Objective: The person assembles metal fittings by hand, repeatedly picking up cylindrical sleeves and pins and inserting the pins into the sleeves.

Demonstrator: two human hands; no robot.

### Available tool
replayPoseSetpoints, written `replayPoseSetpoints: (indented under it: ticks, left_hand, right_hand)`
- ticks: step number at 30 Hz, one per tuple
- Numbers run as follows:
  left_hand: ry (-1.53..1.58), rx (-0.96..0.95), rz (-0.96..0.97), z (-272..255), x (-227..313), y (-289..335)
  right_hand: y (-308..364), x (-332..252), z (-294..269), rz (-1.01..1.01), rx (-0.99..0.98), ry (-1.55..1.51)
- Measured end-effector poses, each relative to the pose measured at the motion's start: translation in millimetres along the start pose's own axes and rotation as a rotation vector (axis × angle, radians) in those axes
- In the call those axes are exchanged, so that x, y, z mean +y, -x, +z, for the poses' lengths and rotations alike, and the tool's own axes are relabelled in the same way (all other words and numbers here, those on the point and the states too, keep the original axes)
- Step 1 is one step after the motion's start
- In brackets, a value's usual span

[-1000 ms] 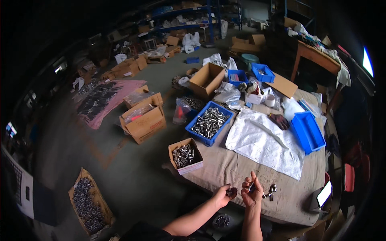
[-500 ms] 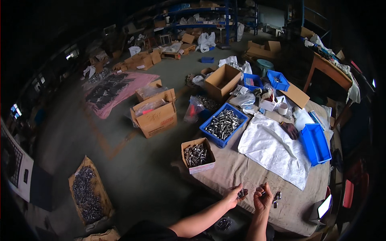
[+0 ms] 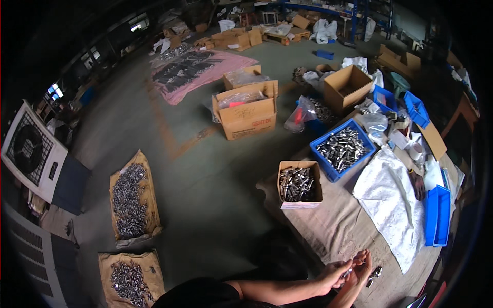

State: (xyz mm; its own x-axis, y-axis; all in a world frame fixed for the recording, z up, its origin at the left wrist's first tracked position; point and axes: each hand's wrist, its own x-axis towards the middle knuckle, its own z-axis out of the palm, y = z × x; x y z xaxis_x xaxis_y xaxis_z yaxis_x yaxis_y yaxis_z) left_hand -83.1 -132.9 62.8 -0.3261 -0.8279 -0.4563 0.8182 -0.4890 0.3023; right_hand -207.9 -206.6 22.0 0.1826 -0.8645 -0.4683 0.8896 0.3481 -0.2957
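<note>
My left hand (image 3: 335,275) is closed in a pinch on a small shiny metal part (image 3: 347,272). Close against it, my right hand (image 3: 361,268) has its fingers curled in; what it holds, if anything, is too small to make out. Both hands are over the near edge of the cloth-covered table (image 3: 328,233). A few loose metal parts (image 3: 375,276) lie on the cloth just right of my right hand. Farther off on the table stand a cardboard box (image 3: 301,205) and a blue bin (image 3: 335,175), both filled with similar metal pieces.
A white sheet (image 3: 385,190) and an upright-sided blue tray (image 3: 437,215) lie at the right. Cardboard trays of metal parts (image 3: 131,205) (image 3: 128,282) rest on the floor at left. Open cartons (image 3: 251,120) stand beyond, near a pink sheet (image 3: 177,95).
My view has swung left, so the scene sits farther right. My hands, apart before, have come together, the left one now pinching a part beside the curled right one.
</note>
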Motion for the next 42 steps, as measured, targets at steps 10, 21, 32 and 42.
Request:
replayPoseSetpoints:
  ticks: [10, 21, 32, 42]
  left_hand:
    - [-0.051, 0.145, 0.033, 26.1, 6.0, 31.5]
    - [0.013, 0.030, -0.142, 36.6, -3.3, 40.4]
    - [0.005, -0.060, -0.284, 30.4, -50.8, 40.7]
    - [0.101, -0.224, -0.004, 11.9, -9.3, 19.5]
  right_hand:
    - [-6.9, 29.6, 15.2, 0.181, 0.026, 0.084]
    - [6.8, 126.2, 68.6, 0.409, -0.069, 0.101]
    - [23.0, 136.5, 81.9, 0.502, -0.345, 0.297]
    - [-2.6, 137.8, 39.5, 0.481, -0.326, 0.183]
